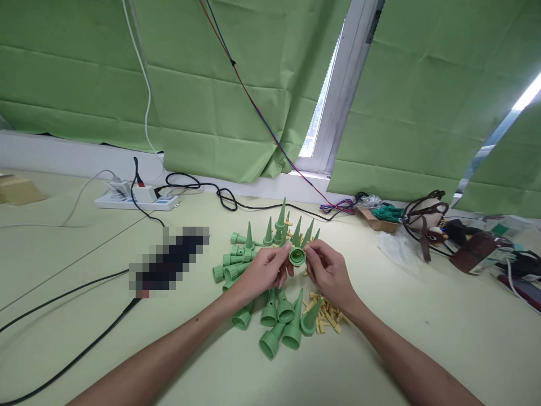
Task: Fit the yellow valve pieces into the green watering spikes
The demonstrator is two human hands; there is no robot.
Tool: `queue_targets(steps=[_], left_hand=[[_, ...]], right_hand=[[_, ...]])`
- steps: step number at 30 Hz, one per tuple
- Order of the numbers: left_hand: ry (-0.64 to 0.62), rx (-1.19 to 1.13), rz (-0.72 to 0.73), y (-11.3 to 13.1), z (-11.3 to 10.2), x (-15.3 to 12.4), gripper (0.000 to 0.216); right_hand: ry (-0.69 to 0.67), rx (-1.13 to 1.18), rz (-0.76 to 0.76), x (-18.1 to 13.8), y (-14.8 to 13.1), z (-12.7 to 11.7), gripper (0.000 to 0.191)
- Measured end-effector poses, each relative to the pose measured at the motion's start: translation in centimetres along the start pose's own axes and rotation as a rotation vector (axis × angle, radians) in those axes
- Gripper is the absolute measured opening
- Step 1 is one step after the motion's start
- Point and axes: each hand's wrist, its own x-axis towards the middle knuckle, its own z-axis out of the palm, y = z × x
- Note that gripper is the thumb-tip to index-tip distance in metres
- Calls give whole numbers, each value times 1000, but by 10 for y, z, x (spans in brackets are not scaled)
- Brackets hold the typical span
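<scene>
Between my hands is a green plastic watering spike (297, 257), its round open end turned toward me and something small and yellowish inside. My left hand (270, 266) grips its left side with thumb and fingers. At its right side, the fingers of my right hand (327, 266) are closed in a pinch against it; whether they also hold a small part is hidden. Several more green spikes (291, 334) lie below and left of my hands. Behind them, other green cones (249, 237) stand upright, some with yellow pieces. Small yellow valve pieces (332, 318) are heaped below my right hand.
A pixelated dark object (169, 262) with a cable lies at left. Behind it sits a white power strip (139, 200), and a black cable (262, 207) runs along the wall. At right are a plastic bag (397, 248), a cardboard box (378, 220) and a bag with brown straps (426, 217).
</scene>
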Motion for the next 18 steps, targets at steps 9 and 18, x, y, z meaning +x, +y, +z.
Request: queue_targets(steps=[9,18], left_hand=[[11,-15,-43,1,0,-1,55],[7,3,-10,3,-2,-3,49]], right_hand=[[-43,-8,-4,-1,-4,0,23],[-47,0,-5,0,-3,0,24]])
